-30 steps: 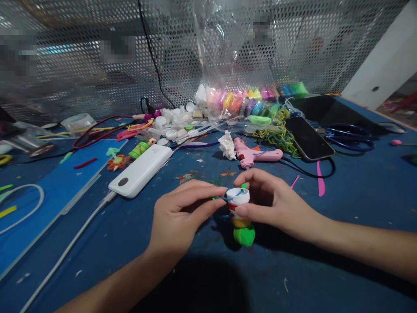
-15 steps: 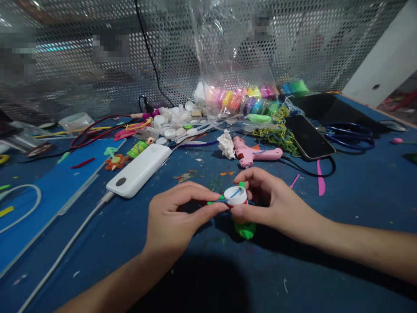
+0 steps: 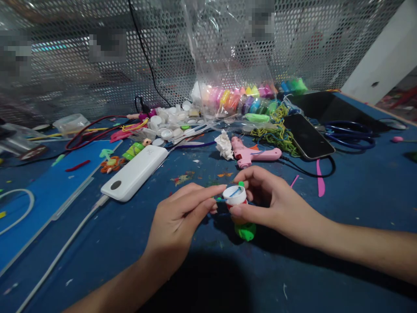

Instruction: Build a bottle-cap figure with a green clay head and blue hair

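A white bottle cap (image 3: pixel 234 195) faces up, a thin blue string (image 3: pixel 235 192) crossing its inside and coming out at the left. My right hand (image 3: pixel 273 202) curls around the cap, thumb in front and fingers behind. Below it show a red band and a green lump (image 3: pixel 246 231) that looks like clay, close to the tabletop. A small green piece (image 3: pixel 241 184) sticks up at the cap's back rim. At the cap's left side my left hand (image 3: pixel 184 213) is closed in a pinch on the string's outer end; its fingers mostly hide a second green piece there.
Behind my hands lie a pink glue gun (image 3: pixel 256 155), crumpled white paper (image 3: pixel 224 145) and a phone (image 3: pixel 309 137). A white power bank (image 3: pixel 135 173) with a cable is at left, near a blue board (image 3: pixel 61 191). Loose caps (image 3: pixel 167 134) and bagged coloured clay (image 3: pixel 234 102) line the back.
My left fingers have drawn back slightly left from the cap and now cover the green piece that showed before. My right hand keeps its hold. The view has shifted a little.
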